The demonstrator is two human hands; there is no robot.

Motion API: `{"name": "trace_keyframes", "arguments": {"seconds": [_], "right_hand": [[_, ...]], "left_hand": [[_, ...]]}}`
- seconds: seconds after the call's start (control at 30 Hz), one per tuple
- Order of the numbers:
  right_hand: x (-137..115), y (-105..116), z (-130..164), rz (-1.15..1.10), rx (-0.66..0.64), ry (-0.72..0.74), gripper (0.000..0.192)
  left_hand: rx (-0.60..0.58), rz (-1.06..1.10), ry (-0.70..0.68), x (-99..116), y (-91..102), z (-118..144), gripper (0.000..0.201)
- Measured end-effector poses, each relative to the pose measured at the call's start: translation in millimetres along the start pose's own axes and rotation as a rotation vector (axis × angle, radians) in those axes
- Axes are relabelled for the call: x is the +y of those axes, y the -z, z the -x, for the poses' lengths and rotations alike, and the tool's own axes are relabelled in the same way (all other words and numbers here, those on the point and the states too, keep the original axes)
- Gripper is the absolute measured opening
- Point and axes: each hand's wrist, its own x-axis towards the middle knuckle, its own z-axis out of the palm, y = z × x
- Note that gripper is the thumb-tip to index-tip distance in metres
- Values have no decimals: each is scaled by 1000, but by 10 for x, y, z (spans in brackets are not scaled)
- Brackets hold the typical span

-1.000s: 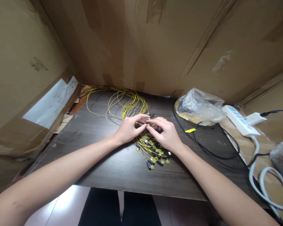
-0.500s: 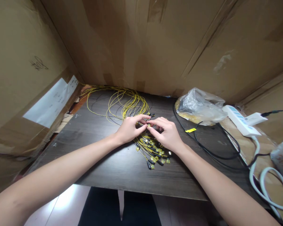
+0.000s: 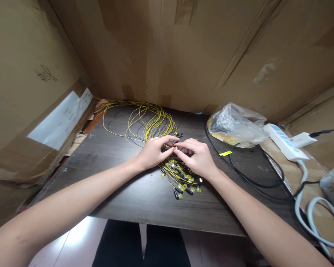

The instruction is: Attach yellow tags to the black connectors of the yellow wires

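- So both hands are up close together over the middle of the table (image 3: 122,200), fingertips just about meeting.
- Right hand (image 3: 196,154): thumb and index are pinched on a small yellowish connector piece (image 3: 176,148), the other fingers tucked in behind.
- Left hand (image 3: 155,152): curled in at the same spot, thumb and index tips right by that piece. Honestly can't tell what they've got between them, it's too tiny and partly covered.
- The piece sits between the two hands, just above the heap.
- Right below the hands there's a pile of black connectors with yellow see-through caps (image 3: 183,181), fanned out toward the near edge. A few more black ends poke out just beyond the fingertips.
- Thin yellow cables (image 3: 161,126) loop behind the hands and run off to the far left corner.
- Over on the right, a crumpled clear plastic bag (image 3: 236,124) lies near the back, and a black cable (image 3: 247,181) with a bright yellow tag (image 3: 225,153) curves around beside it.
- Further right: a white power strip (image 3: 281,141) with a white adapter (image 3: 303,140) on it, plus a thick pale cord (image 3: 299,200) coiling down.
- Cardboard (image 3: 156,55) walls the whole thing in, with a white paper label (image 3: 57,122) stuck on the left side.
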Motion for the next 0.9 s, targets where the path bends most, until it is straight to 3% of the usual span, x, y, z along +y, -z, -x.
{"name": "trace_keyframes", "arguments": {"seconds": [0.17, 0.37, 0.47, 0.6, 0.7, 0.9], "right_hand": [[13, -11, -7, -55, -19, -32, 17], [3, 27, -37, -64, 67, -57, 20], [59, 87, -74, -123, 129, -167, 18], [233, 202, -129, -372, 233, -419, 19], [329, 281, -155, -445, 295, -477, 24], [316, 301, -147, -430, 133, -433, 26]], "left_hand": [[19, 39, 21, 2, 1, -6, 31], [43, 40, -4, 36, 3, -2, 38], [49, 39, -21, 41, 1, 2, 31], [40, 34, -14, 41, 3, 8, 26], [25, 22, 5, 47, 11, 5, 27], [-15, -23, 0, 47, 12, 0, 26]]}}
